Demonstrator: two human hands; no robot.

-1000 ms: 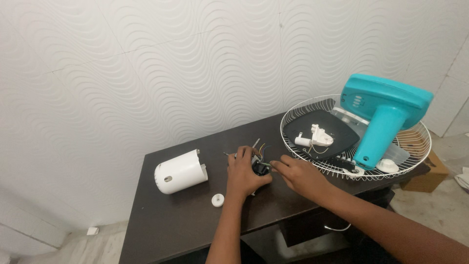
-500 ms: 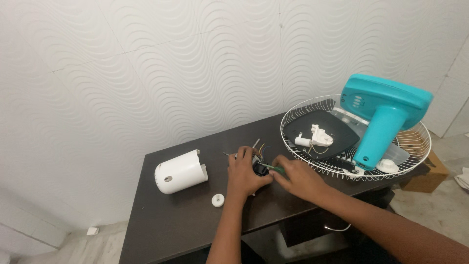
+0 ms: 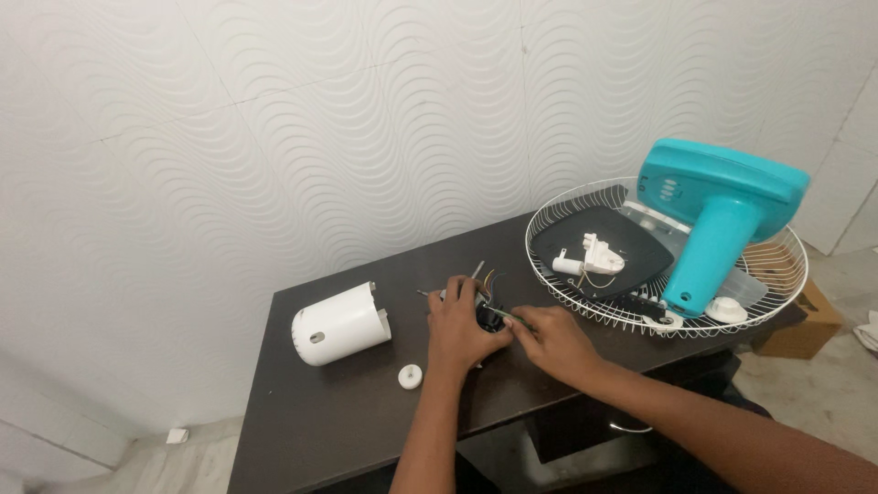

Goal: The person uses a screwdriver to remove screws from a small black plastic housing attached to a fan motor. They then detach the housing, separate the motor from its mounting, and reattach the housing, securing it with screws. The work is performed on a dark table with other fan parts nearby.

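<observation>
left hand (image 3: 460, 331): clamped over a small dark motor unit (image 3: 487, 316) on the dark table (image 3: 302, 430), fingers curled round it, holding it down.
right hand (image 3: 551, 340): fingers pinched narrow on a thin green-handled tool (image 3: 508, 317), tip at the motor unit; can't tell if the tip is seated, hand hides it.
motor unit position: mid-table, between white cylindrical cover (image 3: 340, 323) and wire fan guard (image 3: 585, 302). Loose wires (image 3: 492, 277) stick out the back.
risk 1: tool slips off the fastener, likely jabs the left fingers, which sit right beside the tip.
risk 2: wires are close to the work point; could get nicked or pulled if the unit twists.
risk 3: small white knob (image 3: 410, 375) lies loose near the left wrist; a forearm nudge could roll it off the edge.
risk 4: fan guard overhangs the table's right end, loaded with teal fan base (image 3: 718, 215), black cover (image 3: 622, 245) and small white parts (image 3: 591, 259). A bump from the right elbow may tip it.
</observation>
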